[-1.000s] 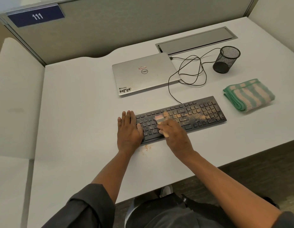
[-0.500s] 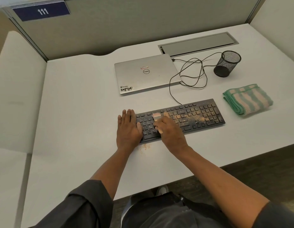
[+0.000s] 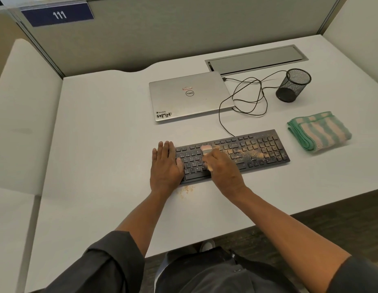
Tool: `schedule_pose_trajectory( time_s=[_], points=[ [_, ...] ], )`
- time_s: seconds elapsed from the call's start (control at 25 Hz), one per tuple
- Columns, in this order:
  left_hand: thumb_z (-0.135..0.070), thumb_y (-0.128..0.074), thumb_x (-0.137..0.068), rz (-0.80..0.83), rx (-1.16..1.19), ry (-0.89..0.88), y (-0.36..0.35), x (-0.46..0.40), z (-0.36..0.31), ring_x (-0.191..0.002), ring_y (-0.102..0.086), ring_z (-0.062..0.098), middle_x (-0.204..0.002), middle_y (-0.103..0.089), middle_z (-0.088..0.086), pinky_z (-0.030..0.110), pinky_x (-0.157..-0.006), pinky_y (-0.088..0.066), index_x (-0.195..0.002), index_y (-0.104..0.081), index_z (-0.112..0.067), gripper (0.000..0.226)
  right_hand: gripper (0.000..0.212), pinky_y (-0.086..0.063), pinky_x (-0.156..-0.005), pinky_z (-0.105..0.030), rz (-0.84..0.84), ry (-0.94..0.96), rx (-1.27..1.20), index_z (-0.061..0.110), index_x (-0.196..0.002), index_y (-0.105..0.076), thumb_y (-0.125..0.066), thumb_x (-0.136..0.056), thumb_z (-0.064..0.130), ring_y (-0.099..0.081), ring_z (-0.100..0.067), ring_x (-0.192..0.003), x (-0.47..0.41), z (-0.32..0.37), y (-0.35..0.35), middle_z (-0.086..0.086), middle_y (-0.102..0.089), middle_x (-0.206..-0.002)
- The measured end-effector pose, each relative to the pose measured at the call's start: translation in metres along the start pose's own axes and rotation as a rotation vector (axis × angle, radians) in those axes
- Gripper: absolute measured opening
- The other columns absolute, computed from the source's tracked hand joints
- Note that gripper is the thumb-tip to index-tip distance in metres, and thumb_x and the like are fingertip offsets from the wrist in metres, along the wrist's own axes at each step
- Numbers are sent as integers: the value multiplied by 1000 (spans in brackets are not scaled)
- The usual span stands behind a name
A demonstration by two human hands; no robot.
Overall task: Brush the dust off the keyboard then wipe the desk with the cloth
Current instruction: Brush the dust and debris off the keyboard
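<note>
We are mid-brushing: our left hand point(image 3: 166, 166) lies flat steadying the keyboard point(image 3: 232, 155), our right hand point(image 3: 223, 169) grips the brush point(image 3: 205, 149); next we should sweep the dust point(image 3: 245, 153) toward the desk's point(image 3: 99, 144) right edge.

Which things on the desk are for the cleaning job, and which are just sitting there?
For the job: keyboard with dust on it, brush held by the right hand, left hand resting on the keyboard's end, striped cloth, desk.

Just sitting there: closed laptop, mesh pen cup, black cable.
</note>
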State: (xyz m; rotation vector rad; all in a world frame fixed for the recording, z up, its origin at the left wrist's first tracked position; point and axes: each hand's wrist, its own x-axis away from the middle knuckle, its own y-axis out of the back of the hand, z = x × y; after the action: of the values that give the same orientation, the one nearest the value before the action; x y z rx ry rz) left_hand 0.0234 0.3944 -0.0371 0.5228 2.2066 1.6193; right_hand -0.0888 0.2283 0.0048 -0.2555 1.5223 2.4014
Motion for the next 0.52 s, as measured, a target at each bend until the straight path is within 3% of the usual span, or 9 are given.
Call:
schedule_pose_trajectory(
  time_s=[0.2, 0.4, 0.52],
  points=[
    [-37, -16, -93, 6, 1, 8, 0, 0, 0, -155, -13, 28, -163, -28, 14, 41, -128, -1, -157, -24, -2, 74, 24, -56, -55, -35, -63, -47, 19, 2, -99, -71, -70, -80, -13, -60, -27, -76, 0, -15, 12, -11, -62, -92],
    [-36, -20, -94, 18, 5, 17, 2, 0, -2, -155, -12, 28, -164, -26, 14, 42, -128, -2, -158, -23, -3, 72, 24, -60, -61, -38, -29, -8, 6, 2, -102, -72, -68, -82, -12, -64, -28, -75, 0, -8, 10, -13, -63, -92],
    [-37, -19, -94, 21, 6, 17, 1, 0, -1, -155, -10, 27, -165, -25, 14, 41, -128, -1, -158, -21, -3, 73, 28, -59, -56, -34, -62, -65, -15, 4, -107, -71, -68, -84, -10, -62, -22, -70, -4, -14, 18, -11, -65, -92]
  ],
)
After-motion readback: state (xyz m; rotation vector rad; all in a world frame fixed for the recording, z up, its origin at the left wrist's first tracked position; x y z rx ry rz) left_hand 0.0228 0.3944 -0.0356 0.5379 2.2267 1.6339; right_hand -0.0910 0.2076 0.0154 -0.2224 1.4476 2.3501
